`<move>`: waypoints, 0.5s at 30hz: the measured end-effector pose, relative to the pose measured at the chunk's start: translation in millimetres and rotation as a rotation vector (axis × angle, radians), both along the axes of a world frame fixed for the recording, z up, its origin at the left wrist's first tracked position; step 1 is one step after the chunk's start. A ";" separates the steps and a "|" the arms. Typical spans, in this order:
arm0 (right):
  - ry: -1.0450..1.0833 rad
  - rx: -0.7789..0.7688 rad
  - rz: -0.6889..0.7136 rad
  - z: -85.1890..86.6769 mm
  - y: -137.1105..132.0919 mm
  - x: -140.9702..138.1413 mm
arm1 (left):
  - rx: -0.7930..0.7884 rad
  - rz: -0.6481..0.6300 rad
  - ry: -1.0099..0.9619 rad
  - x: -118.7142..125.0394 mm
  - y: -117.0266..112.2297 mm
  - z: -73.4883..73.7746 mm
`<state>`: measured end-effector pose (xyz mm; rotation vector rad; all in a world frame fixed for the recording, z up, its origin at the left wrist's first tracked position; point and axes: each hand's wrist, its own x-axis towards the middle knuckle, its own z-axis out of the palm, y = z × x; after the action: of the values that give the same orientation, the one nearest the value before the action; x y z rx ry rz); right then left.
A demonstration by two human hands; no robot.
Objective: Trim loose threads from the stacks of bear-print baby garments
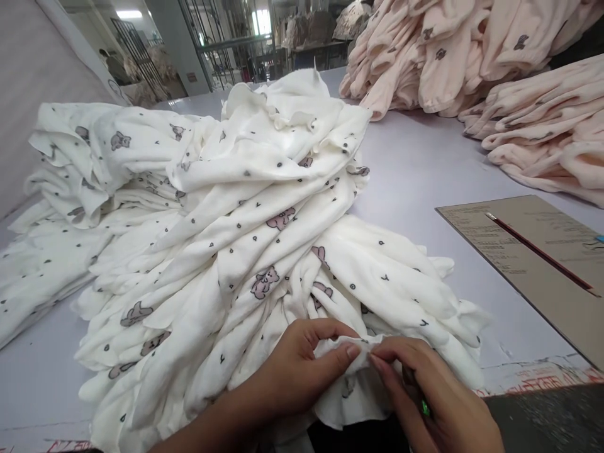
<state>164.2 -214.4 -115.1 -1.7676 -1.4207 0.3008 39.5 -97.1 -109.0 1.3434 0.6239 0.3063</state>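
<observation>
A large heap of white plush fabric point(207, 251), printed with grey-mauve bears and small dark marks, lies in front of me. At its near edge, my left hand point(306, 358) pinches the edge of a white fabric piece point(352, 396) between thumb and fingers. Close beside it, my right hand point(429, 390) pinches the same edge, fingertips almost meeting those of the left. Something small and green point(425, 408) shows within the right hand; the rest of it is hidden. Below both hands the held piece hangs down near the table's front edge.
Pale pink fabric pieces point(438, 56) are piled at the back right. On the right lies a brown printed board point(514, 251) with a dark red pencil point(542, 255) on it. The white table point(401, 163) has red writing along its front edge. A person point(113, 66) is far back left.
</observation>
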 end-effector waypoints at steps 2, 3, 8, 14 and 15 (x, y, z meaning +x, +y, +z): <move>0.108 -0.031 -0.062 4.0 5.0 0.6 | 0.084 -0.011 0.023 -0.5 -2.1 1.3; 0.162 -0.056 -0.086 6.6 6.1 0.6 | 0.118 -0.035 0.034 -0.7 -3.1 1.6; 0.244 -0.134 -0.160 14.7 4.8 -2.6 | 0.321 -0.188 0.089 -0.2 -6.8 -0.3; 0.361 -0.157 -0.226 13.3 9.5 -3.3 | 0.325 -0.104 0.096 3.9 -9.9 -3.6; 0.373 -0.160 -0.262 12.6 8.6 -1.7 | 0.287 -0.070 0.097 4.4 -10.5 -3.2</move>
<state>162.5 -205.7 -102.5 -1.8821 -0.9126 0.5826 44.0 -107.6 -112.2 1.6599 0.6279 0.2824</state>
